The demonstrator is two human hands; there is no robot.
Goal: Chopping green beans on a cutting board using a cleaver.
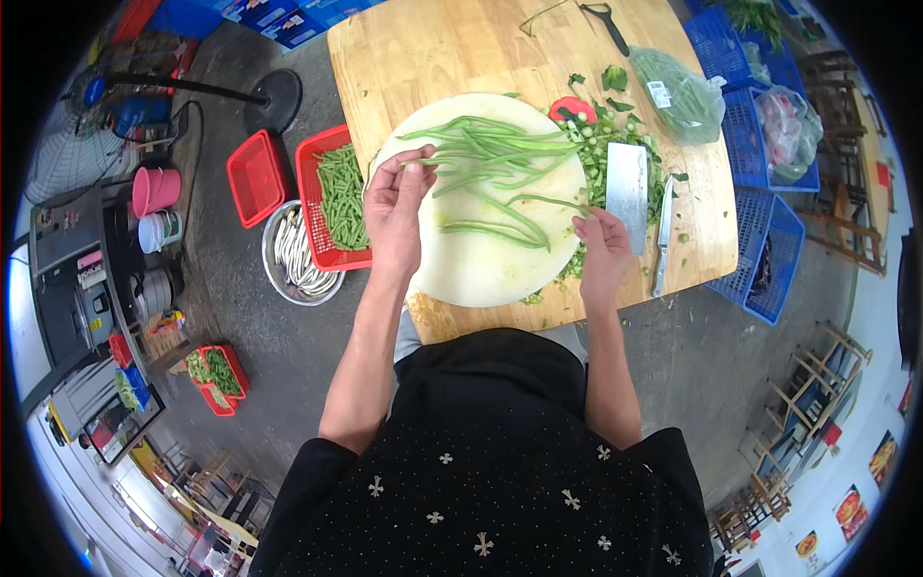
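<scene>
A round white cutting board lies on a wooden table, with long green beans spread over it. My left hand pinches the ends of several beans between thumb and fingers at the board's left edge. Between the fingertips of my right hand, at the right edge, is the end of a single green bean. A few folded beans rest below it on the board. Right of the board, a cleaver lies on a heap of chopped green trimmings, and a narrow knife is beside it.
Cut bean pieces fill a red basket at the table's left. Below it stands a steel bowl of pale, long eggplants. A bagged green vegetable and a peeler lie on the table. Blue crates stand to the right.
</scene>
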